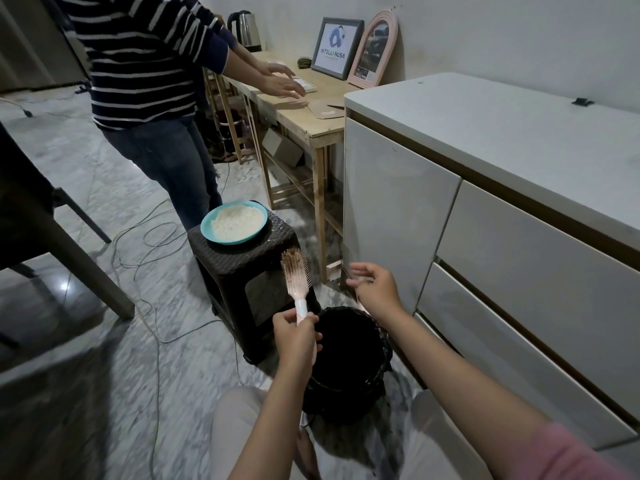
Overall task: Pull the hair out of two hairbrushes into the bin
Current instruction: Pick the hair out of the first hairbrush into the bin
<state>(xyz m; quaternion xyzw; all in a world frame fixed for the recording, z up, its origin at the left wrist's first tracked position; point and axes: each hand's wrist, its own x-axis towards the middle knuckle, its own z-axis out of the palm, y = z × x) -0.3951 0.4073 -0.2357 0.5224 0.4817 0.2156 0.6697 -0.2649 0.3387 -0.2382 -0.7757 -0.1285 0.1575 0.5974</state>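
Marble floor, left hand (298, 336) gripping pink hairbrush (297, 277) handle, right hand (375, 289) pinching hair strands (349, 277) over bin (346, 362)

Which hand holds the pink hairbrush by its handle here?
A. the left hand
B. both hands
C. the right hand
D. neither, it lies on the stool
A: the left hand grips the handle of the hairbrush, bristle head up beside the bin, while the right hand is apart from it.

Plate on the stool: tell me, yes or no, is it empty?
No, the teal plate on the dark stool holds a heap of white rice.
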